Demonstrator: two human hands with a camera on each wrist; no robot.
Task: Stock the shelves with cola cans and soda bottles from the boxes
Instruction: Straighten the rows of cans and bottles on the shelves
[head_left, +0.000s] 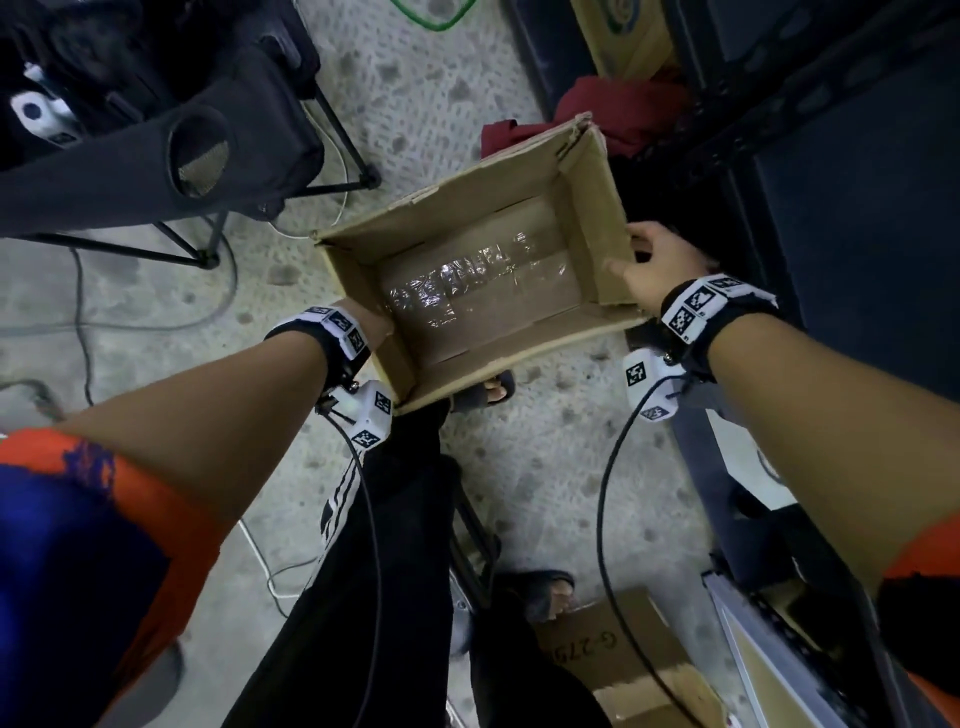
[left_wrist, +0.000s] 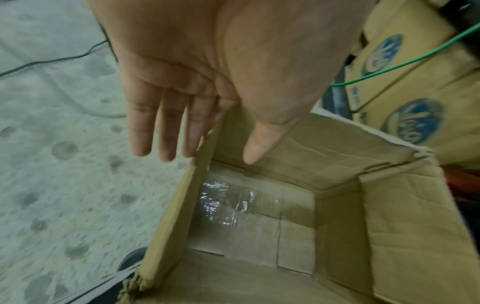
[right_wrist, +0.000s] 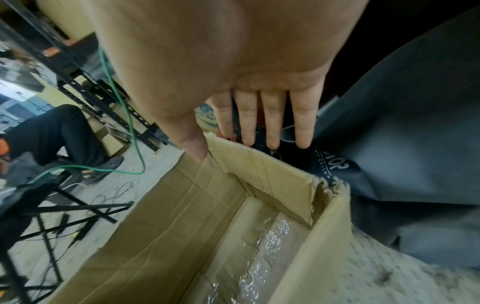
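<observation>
An open cardboard box (head_left: 467, 176) is held between my two hands above the speckled floor. Its inside is bare except for shiny clear tape (head_left: 467, 286) along the bottom seam; no cans or bottles show. My left hand (left_wrist: 207, 148) grips the left wall (left_wrist: 182, 205), thumb inside and straight fingers (left_wrist: 166, 127) outside. In the head view only its wrist end (head_left: 371, 319) shows at the box's edge. My right hand (head_left: 649, 260) holds the right wall (right_wrist: 259, 164) near a torn corner, with the thumb (right_wrist: 194, 144) on the inner side and the fingers (right_wrist: 272, 123) past the rim outside.
A black folding chair (head_left: 156, 156) and loose cables lie left. Dark shelf framing (head_left: 779, 130) and a red cloth (head_left: 613, 109) stand right of the box. Another cardboard box (head_left: 613, 654) sits by my sandalled foot (head_left: 545, 592). Printed cartons (left_wrist: 405, 82) are stacked behind. A seated person (right_wrist: 52, 131) is nearby.
</observation>
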